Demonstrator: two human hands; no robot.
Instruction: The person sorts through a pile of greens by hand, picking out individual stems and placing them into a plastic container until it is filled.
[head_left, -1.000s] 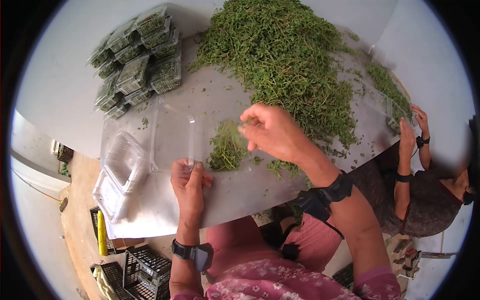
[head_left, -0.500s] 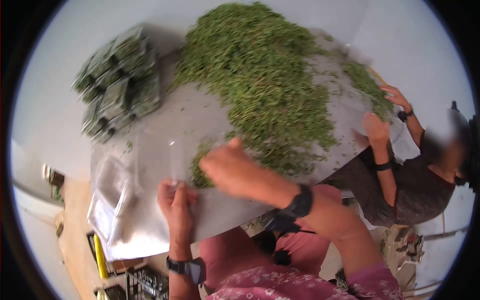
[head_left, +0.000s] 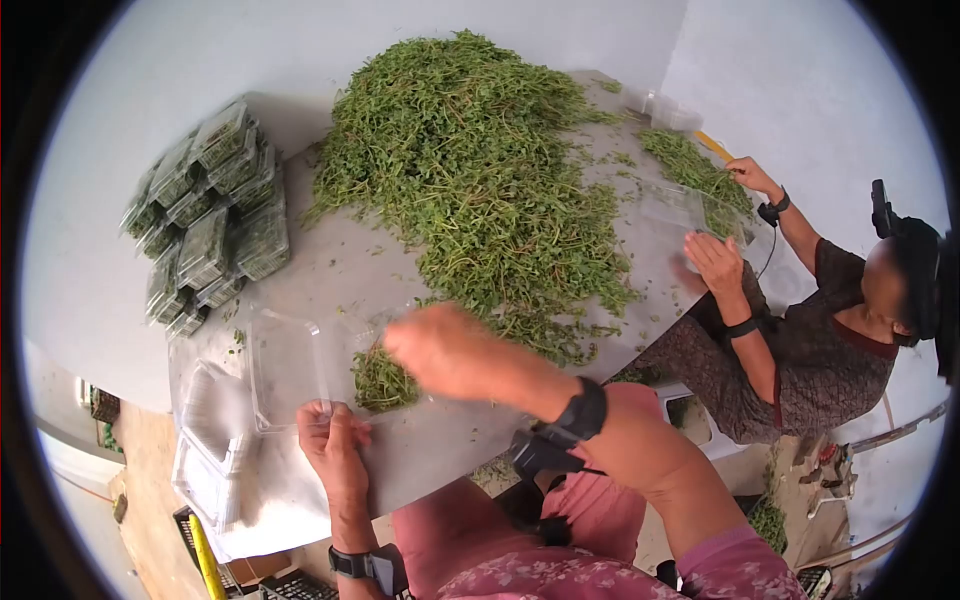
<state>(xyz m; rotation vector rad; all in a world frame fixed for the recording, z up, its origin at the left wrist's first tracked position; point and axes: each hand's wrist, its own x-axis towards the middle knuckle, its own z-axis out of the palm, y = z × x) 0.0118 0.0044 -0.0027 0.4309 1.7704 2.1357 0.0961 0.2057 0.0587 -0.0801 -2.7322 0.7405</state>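
Observation:
A clear plastic clamshell box (head_left: pixel 262 375) lies open on the table in front of me. Its lid half is on the left, and leafy green herbs (head_left: pixel 384 382) fill part of the other half. My left hand (head_left: pixel 335 448) pinches the box's near edge where the two halves meet. Over the herbs is my right hand (head_left: pixel 440 350), its fingers curled in and slightly blurred. Whatever that hand may hold is hidden. Behind it a large heap of the same greens (head_left: pixel 480 180) spreads across the table.
Filled, closed clamshell boxes (head_left: pixel 205 250) are stacked at the back left. Nested, unfilled clear boxes (head_left: pixel 212 420) stand at the table's left corner. A co-worker (head_left: pixel 800 370) sits at the right, hands by another box and greens (head_left: pixel 695 170). The metal table (head_left: pixel 440 450) ends before my knees.
The view has shifted, so the table contents sit lower and farther left. My left hand still grips the box edge, and my right hand stays over the herbs. The co-worker's near hand has flattened.

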